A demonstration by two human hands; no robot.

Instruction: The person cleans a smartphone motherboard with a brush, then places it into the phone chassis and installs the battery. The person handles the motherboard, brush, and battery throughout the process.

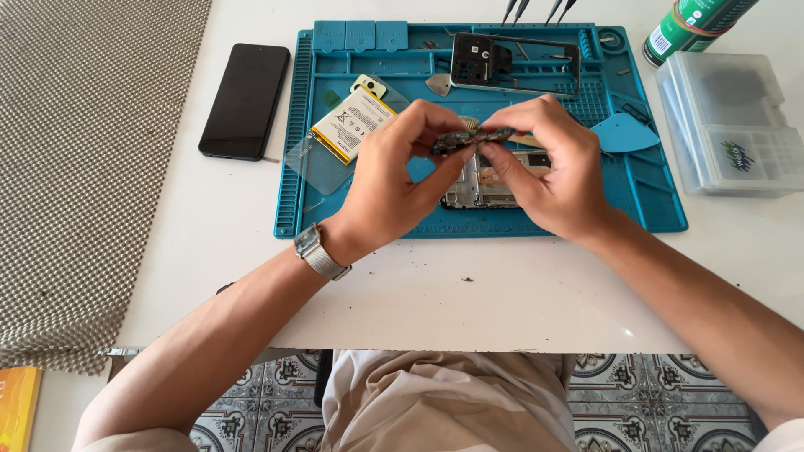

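Above the blue silicone repair mat (645,209), both my left hand (394,180) and right hand (557,172) pinch a small dark circuit board (469,138); twisting could crack it, or it drops onto the open phone frame (481,188).

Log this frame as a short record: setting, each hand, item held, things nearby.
setting: white table with blue repair mat
left hand: pinches left end of small circuit board
right hand: pinches its right end
under hands: opened phone body
nearby: battery, black phone, phone frame, clear plastic box, green can
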